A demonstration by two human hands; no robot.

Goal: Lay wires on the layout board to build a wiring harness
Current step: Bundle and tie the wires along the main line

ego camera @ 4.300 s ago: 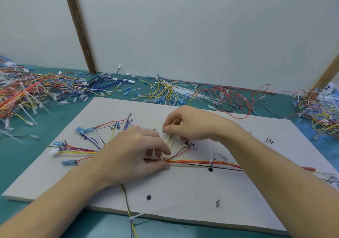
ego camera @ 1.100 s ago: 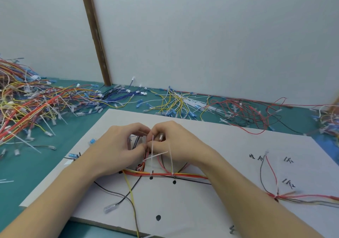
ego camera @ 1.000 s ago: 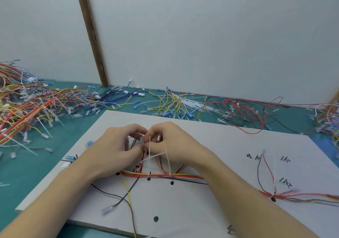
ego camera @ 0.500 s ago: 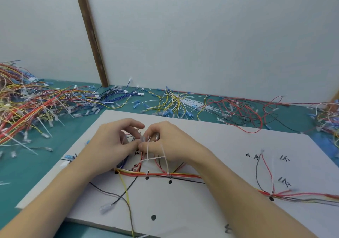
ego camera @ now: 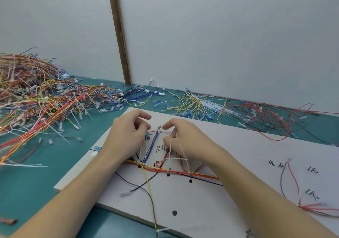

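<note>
My two hands have come apart since half a second ago: then the fingertips met over the branch wires, now a clear gap sits between them, with a bare metal terminal (ego camera: 159, 127) showing in it. The left hand (ego camera: 128, 136) has its fingers curled above the blue and purple wires (ego camera: 151, 147); I cannot tell whether it still pinches any of them. The right hand (ego camera: 180, 138) is also curled, and white cable-tie tails (ego camera: 170, 149) rise in front of it; whether the fingers hold a tail is not clear. I read the parting as a sign that the branch has just been spread into place, so the next job is probably cinching or moving along the trunk.

The harness itself lies on the layout board (ego camera: 238, 146): a trunk of red, orange and yellow wires (ego camera: 183, 171) runs across the middle past black dots, with a black wire (ego camera: 132, 182) and a yellow wire (ego camera: 148, 186) trailing off toward the near edge. A second red fan (ego camera: 315, 208) sits well apart on the right, by handwritten marks.

The board is flat, matte and white. The wires are thin, flexible and glossy in their insulation, many ending in small translucent or blue sleeves. The ties are stiff, narrow plastic strips. Beyond the board, on the teal desk (ego camera: 36, 182), loose wires lie in a deep tangled heap (ego camera: 36, 94).
</note>
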